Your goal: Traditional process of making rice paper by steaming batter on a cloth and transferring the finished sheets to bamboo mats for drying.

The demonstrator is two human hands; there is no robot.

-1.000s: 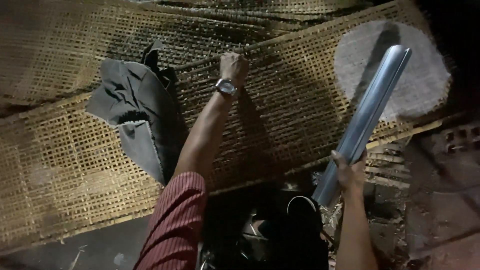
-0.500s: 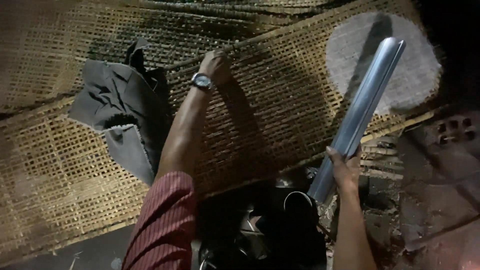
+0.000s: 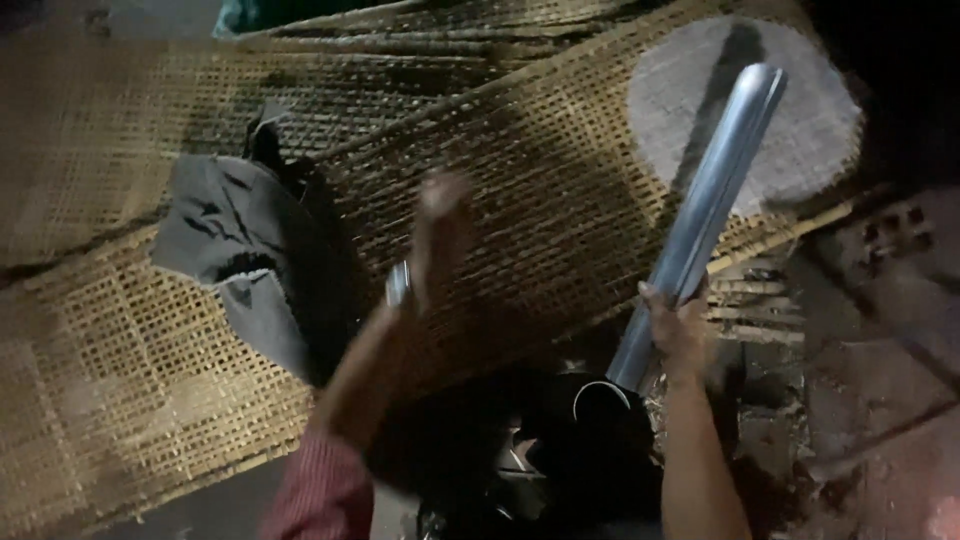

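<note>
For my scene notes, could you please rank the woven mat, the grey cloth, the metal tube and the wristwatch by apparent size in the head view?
1. woven mat, largest by far.
2. grey cloth and metal tube, unsure: the tube is longer, the cloth is broader.
3. wristwatch, smallest, blurred on the left wrist.

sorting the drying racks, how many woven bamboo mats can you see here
2, as far as shows. One woven bamboo mat lies lower left under the grey cloth; another bamboo mat slants across the middle, bearing a round white sheet. More seem stacked at the top, too dark to count.
</note>
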